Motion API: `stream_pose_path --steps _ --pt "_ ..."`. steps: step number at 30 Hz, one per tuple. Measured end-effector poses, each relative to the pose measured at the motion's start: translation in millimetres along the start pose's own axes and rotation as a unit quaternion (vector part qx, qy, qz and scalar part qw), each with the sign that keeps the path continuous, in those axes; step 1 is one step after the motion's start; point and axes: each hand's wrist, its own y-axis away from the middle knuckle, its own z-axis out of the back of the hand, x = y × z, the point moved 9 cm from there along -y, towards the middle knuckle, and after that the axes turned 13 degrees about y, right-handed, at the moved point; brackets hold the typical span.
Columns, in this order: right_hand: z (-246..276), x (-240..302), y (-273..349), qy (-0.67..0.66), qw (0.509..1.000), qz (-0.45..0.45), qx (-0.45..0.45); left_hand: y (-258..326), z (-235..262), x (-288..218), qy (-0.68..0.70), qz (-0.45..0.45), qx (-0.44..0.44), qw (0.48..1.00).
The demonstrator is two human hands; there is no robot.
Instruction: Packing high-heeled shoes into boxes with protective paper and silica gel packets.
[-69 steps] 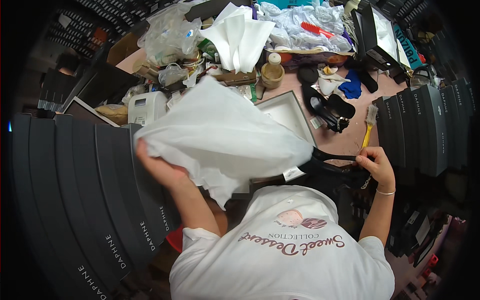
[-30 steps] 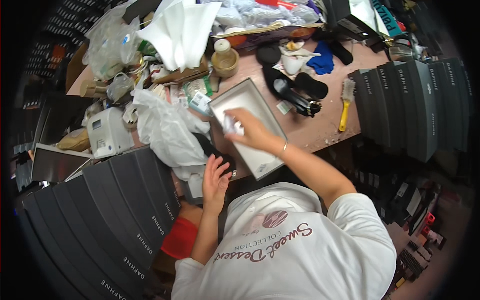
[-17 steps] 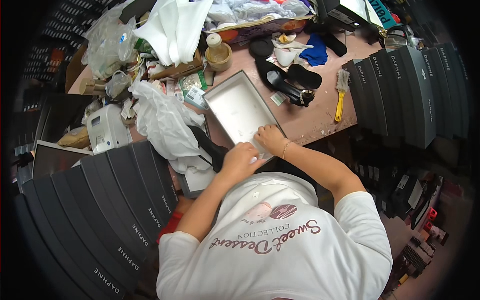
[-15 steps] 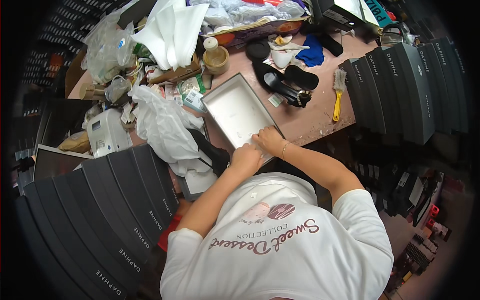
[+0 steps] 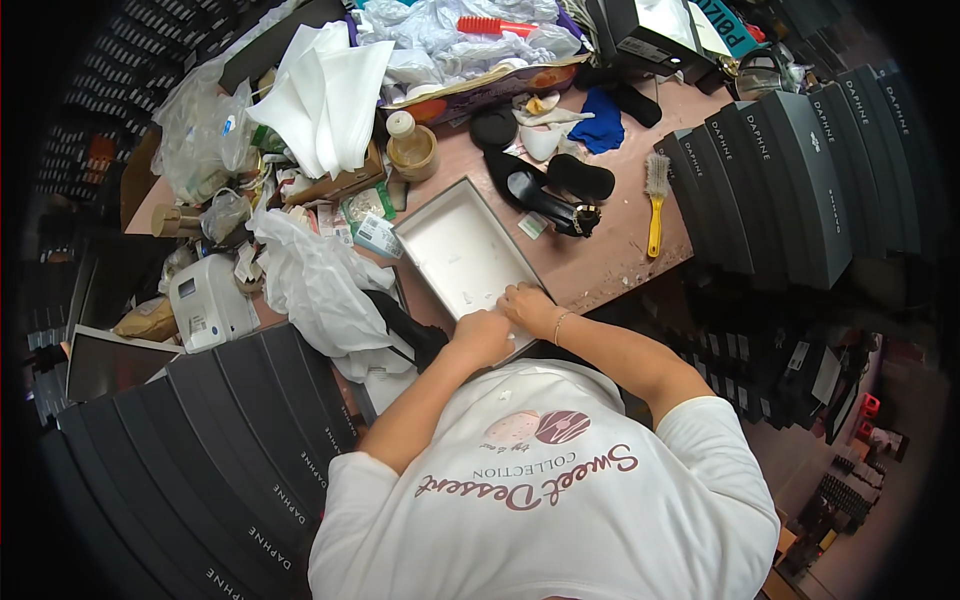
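**Open box at the table's near edge**

The open box [image 5: 462,258] lies on the table [image 5: 610,265], both hands at its near end. Crumpled wrapping [image 5: 318,290] sits to its left, shoes [image 5: 545,190] and a brush [image 5: 655,205] to its right.

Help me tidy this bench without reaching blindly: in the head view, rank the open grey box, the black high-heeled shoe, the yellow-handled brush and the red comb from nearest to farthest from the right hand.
1. Open grey box: the right hand rests on its near edge.
2. Black high-heeled shoe: just beyond the box, on the table.
3. Yellow-handled brush: farther right, near the black boxes.
4. Red comb: far back, on the plastic pile.
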Motion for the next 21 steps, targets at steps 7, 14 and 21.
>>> stream_pose_path --steps 7,14,21 --pt "8.6 -6.8 3.1 -0.08 0.995 -0.031 0.042 71.2 36.8 76.4 0.639 -0.026 -0.175 0.749" --pt "-4.0 1.7 0.0 -0.005 0.999 0.015 0.049 100.0 21.2 86.3 0.688 -0.014 -0.279 0.67" --pt "74.7 -23.2 -2.6 -0.301 0.946 -0.09 -0.079 108.6 40.4 80.5 0.567 -0.035 -0.376 0.732"
